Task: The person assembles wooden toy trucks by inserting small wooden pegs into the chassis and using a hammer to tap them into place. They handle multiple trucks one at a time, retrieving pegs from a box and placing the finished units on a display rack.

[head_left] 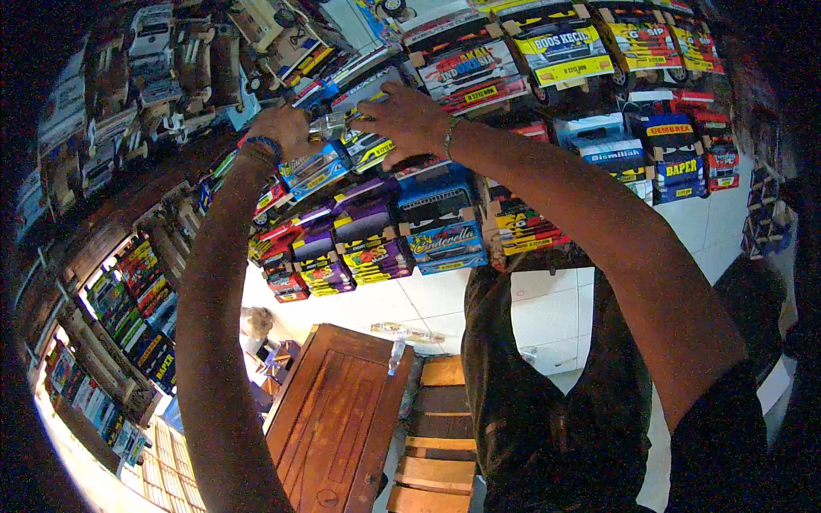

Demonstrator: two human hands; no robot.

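Note:
Both my arms reach up to a shelf crowded with toy trucks. My left hand point(286, 133) is at the top of a light-blue toy truck point(318, 173); its fingertips are mostly hidden, so its grip cannot be made out. To its right, my right hand point(409, 124) has its fingers spread and bent over a white and yellow toy truck point(373, 150), seemingly touching it. A small greyish, shiny piece point(327, 126) shows between the two hands. A bracelet circles each wrist.
Purple and yellow toy trucks point(374, 235) and a blue toy truck point(445, 229) line the shelf's near edge. More trucks point(564, 56) stand higher up. Below are a brown wooden panel point(342, 419), a plastic bottle point(396, 356), wooden slats point(436, 472) and white floor tiles point(547, 316).

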